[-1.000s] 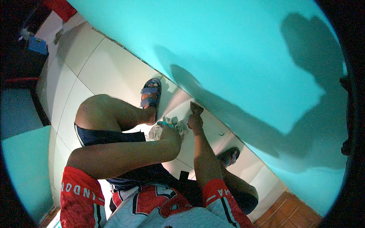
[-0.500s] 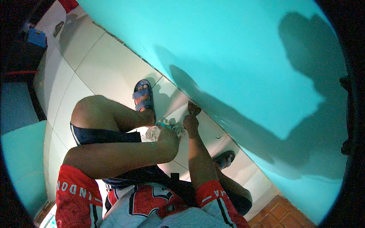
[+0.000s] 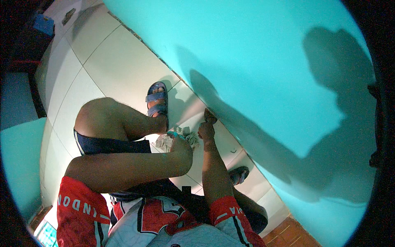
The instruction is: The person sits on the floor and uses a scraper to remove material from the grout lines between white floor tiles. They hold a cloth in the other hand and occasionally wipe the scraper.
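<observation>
Low by the base of the wall, my right hand [image 3: 206, 131] is closed around a dark brownish tool [image 3: 210, 117] that widens toward its far end, like a scraper. Its tip is at the line where floor and wall meet. To its left, my left hand [image 3: 179, 143] bends down at a crumpled off-white heap [image 3: 190, 137], which looks like cloth or paper. A bit of turquoise [image 3: 175, 134] shows by the left fingers; whether it is paint or a separate piece cannot be made out. Most of the left fingers are hidden.
A turquoise wall [image 3: 255, 74] runs diagonally along the pale tiled floor [image 3: 107, 53], with my shadow on it. My sandalled left foot [image 3: 157, 99] and right foot [image 3: 239, 175] flank the hands. A blue box [image 3: 43, 24] is at the far left, brown tiles [image 3: 288, 234] at lower right.
The whole view has shifted slightly. Both hands stay in nearly the same places, the right on the dark tool and the left at the heap.
</observation>
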A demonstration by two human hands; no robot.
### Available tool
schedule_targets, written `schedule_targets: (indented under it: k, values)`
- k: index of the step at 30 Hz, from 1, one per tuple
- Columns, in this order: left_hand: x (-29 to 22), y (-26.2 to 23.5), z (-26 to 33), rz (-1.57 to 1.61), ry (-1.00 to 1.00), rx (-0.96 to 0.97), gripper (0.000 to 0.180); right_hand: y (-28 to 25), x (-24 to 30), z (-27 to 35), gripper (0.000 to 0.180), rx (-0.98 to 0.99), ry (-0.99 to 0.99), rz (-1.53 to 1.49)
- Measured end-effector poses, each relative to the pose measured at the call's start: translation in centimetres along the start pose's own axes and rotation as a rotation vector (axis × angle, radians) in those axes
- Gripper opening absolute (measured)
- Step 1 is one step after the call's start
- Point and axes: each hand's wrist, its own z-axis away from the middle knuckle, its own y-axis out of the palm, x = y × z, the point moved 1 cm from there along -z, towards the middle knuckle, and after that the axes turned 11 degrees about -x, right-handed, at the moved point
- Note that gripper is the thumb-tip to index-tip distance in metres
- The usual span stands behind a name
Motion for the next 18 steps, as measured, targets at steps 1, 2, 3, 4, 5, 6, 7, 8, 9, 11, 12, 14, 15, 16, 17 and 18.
schedule_targets:
  k: [1,2,3,4,5,6,7,8,9,11,12,14,15,16,17,18]
  values:
    - [0.2,-0.1,0.1,0.006,-0.002,-0.005,0.03,0.6,0.1,-0.5,0.015,0.263,-0.007,-0.139]
    - [0.3,-0.2,0.1,0.011,-0.011,0.0,0.03,0.6,0.8,-0.2,0.015,-0.028,-0.017,-0.141]
    - [0.5,-0.2,0.3,0.016,-0.014,-0.011,0.03,0.5,2.9,0.4,0.016,-0.132,0.069,-0.152]
    - [0.5,-0.2,0.4,0.027,-0.019,-0.011,0.03,0.2,5.4,1.5,0.017,-0.31,0.203,-0.326]
    - [0.6,-0.2,0.5,0.033,-0.022,-0.012,0.03,-0.1,7.7,2.1,0.017,-0.289,0.434,-0.513]
    - [0.6,-0.1,0.5,0.039,-0.025,-0.009,0.031,-0.3,8.3,2.4,0.017,-0.27,0.409,-0.486]
    - [0.5,0.0,0.4,0.045,-0.026,-0.004,0.031,-0.6,9.1,2.4,0.018,-0.25,0.385,-0.461]
    - [0.5,0.2,0.4,0.051,-0.025,-0.001,0.031,-1.0,9.2,2.0,0.019,-0.232,0.364,-0.438]
    - [0.5,0.3,0.2,0.051,-0.025,0.002,0.031,-1.5,8.8,1.3,0.02,-0.216,0.348,-0.418]
    - [0.8,0.4,0.0,0.049,-0.022,0.009,0.031,-2.7,7.2,-0.6,0.022,-0.213,0.294,-0.397]
    - [0.9,0.4,0.1,0.047,-0.024,0.012,0.031,-3.4,5.3,-1.8,0.019,-0.251,0.197,-0.215]
    - [1.4,0.2,0.2,0.05,-0.027,0.019,0.032,-5.1,3.6,-2.5,0.014,-0.294,0.05,-0.103]
    - [1.7,0.0,0.4,0.055,-0.028,0.021,0.032,-6.1,3.5,-2.2,0.013,-0.279,0.028,-0.152]
    - [2.0,-0.2,0.5,0.054,-0.03,0.02,0.032,-7.0,3.4,-1.7,0.011,-0.265,0.006,-0.197]
    - [2.3,-0.2,0.8,0.057,-0.038,0.02,0.032,-8.1,4.2,-1.3,0.01,-0.312,0.03,-0.14]
    - [2.6,-0.3,0.9,0.056,-0.041,0.02,0.032,-9.1,4.7,-0.9,0.01,-0.293,-0.093,-0.15]
